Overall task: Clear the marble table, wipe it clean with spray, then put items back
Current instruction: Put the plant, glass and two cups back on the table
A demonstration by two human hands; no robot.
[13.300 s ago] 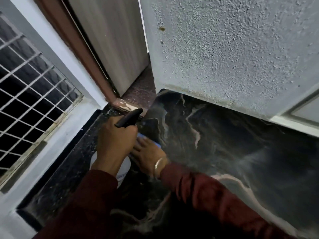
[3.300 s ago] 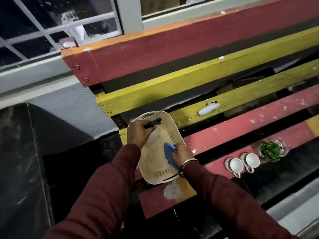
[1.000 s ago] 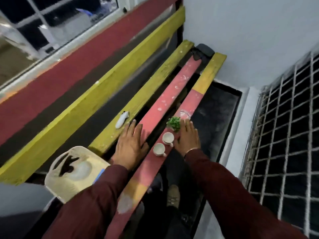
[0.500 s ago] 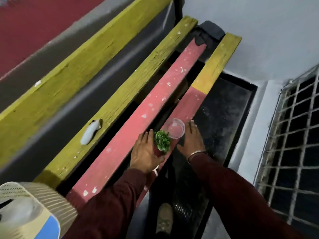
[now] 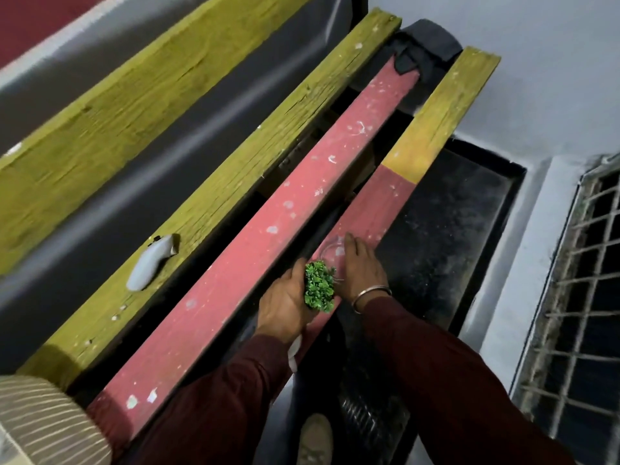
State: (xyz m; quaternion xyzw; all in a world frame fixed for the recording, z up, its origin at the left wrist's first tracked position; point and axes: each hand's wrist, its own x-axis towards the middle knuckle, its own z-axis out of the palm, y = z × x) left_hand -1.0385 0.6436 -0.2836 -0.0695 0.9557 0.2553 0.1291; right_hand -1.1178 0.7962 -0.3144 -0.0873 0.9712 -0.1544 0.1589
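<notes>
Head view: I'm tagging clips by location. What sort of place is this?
Probably a home balcony or porch corner: a painted plank bench in red and yellow, a metal window grille and plain plastered wall.

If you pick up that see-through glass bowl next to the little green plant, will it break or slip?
The clear bowl looks like thin glass, so it is probably fragile if dropped. Its smooth, shiny wall may be slippery under the right hand. It sits on a narrow red plank with a gap alongside, so a careless push might tip it off.
</notes>
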